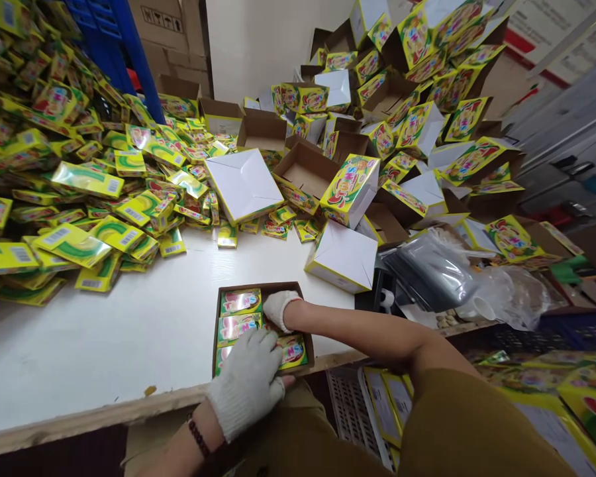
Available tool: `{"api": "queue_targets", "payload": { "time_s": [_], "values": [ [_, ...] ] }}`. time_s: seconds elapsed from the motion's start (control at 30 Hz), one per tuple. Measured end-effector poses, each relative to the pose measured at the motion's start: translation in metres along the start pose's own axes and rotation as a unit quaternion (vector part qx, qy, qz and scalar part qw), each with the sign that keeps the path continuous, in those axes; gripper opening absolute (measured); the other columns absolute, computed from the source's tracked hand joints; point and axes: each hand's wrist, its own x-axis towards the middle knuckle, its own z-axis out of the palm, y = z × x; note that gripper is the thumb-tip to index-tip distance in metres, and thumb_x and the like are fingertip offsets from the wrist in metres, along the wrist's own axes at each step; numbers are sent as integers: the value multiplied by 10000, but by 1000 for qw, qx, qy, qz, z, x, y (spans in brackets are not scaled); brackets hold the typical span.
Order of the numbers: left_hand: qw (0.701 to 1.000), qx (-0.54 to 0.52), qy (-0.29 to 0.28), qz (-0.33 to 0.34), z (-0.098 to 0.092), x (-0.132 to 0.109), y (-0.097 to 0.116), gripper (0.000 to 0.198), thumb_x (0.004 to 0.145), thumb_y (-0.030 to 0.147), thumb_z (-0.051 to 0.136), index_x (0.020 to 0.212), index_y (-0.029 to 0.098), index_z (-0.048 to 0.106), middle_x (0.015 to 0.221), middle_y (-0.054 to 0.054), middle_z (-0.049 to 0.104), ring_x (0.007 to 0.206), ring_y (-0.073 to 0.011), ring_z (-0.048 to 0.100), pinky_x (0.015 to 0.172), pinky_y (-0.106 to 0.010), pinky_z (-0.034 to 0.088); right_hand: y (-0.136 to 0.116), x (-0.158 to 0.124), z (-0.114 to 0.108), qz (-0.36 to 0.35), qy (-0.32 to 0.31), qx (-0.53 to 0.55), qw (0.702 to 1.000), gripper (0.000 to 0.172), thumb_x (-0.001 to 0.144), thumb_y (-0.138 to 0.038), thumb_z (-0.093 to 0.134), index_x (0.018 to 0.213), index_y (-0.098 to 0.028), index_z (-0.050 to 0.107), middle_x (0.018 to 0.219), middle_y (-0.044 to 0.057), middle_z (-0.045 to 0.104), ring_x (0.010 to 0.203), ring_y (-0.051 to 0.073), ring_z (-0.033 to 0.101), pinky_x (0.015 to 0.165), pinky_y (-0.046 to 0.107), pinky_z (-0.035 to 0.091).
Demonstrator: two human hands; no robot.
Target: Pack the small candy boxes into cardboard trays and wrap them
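An open cardboard box (306,291) stands at the table's front edge. Small yellow-green packets (241,301) with colourful fruit prints lie in it in two columns. My left hand (248,374), in a white knit glove with a bare thumb tip, is laid over the near side of the box. Its fingers stretch flat across the packets and its thumb points right. Inside the far right part of the box is my gloved right hand (281,310), back of the hand up. Its fingertips are hidden, so what they touch or hold cannot be made out.
A big heap of packets (79,179) covers the table's left and back. Upturned boxes (246,182) and a pile of open display boxes (357,132) stand at back right. Plastic bags (437,268) lie right. A basket (350,404) sits below the table edge.
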Motion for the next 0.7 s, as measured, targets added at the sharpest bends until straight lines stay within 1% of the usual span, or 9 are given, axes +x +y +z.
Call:
{"api": "queue_targets", "payload": {
  "time_s": [0.1,0.17,0.2,0.27,0.33,0.4,0.5,0.63,0.7],
  "values": [
    [1000,5,8,15,1,11,1,377,864,501,606,1023,171,691,1113,-123,650,1133,-324,539,1063,-524,356,26,-2,-26,-13,-23,44,999,235,722,-190,749,945,-121,777,936,161,773,902,281,747,742,313,588],
    [1000,3,-10,15,2,15,0,399,887,515,567,1047,171,688,1095,-119,660,1111,-314,556,1077,-526,339,57,0,-54,27,29,102,994,187,815,-267,684,944,-172,779,931,117,778,890,244,744,747,285,574],
    [1000,-2,-17,13,2,15,-1,411,892,526,554,1062,177,686,1099,-114,662,1106,-309,560,1083,-524,335,74,3,-68,65,79,123,987,192,851,-277,649,966,-187,774,963,109,776,917,237,739,770,283,567],
    [1000,-15,-24,7,4,15,-2,459,870,572,566,1097,190,682,1127,-105,659,1113,-310,559,1098,-521,321,106,15,-92,130,149,123,972,245,883,-203,592,1067,-149,745,1101,162,741,1050,264,703,871,320,543],
    [999,-28,-24,-7,4,13,-3,529,822,616,609,1144,201,673,1159,-100,654,1137,-320,549,1117,-521,303,129,31,-106,171,184,114,961,316,885,-146,562,1166,-89,694,1214,230,679,1146,298,655,940,363,514],
    [999,-34,-24,-15,5,11,-3,549,788,625,647,1143,207,674,1153,-92,657,1133,-319,550,1120,-516,299,142,47,-107,193,207,117,952,365,891,-174,562,1229,-63,647,1286,262,620,1188,316,622,964,381,500],
    [999,-30,-21,-4,1,10,0,501,804,627,629,1068,205,691,1096,-89,666,1086,-306,569,1102,-512,309,147,65,-93,199,236,125,943,428,895,-240,573,1288,-73,590,1343,256,562,1248,326,563,1011,385,465],
    [1000,11,-13,4,-10,26,9,538,913,627,439,951,163,711,994,-130,662,1010,-310,585,1021,-524,351,145,74,-74,201,246,149,936,600,853,-359,636,1375,-106,485,1388,227,520,1248,312,549,1010,365,456],
    [999,34,13,2,-15,40,13,583,932,626,378,998,151,709,1030,-154,655,1039,-330,576,999,-527,354,144,74,-71,207,240,165,934,639,821,-411,665,1359,-118,487,1374,215,537,1193,302,583,960,353,481]
  ]
}}
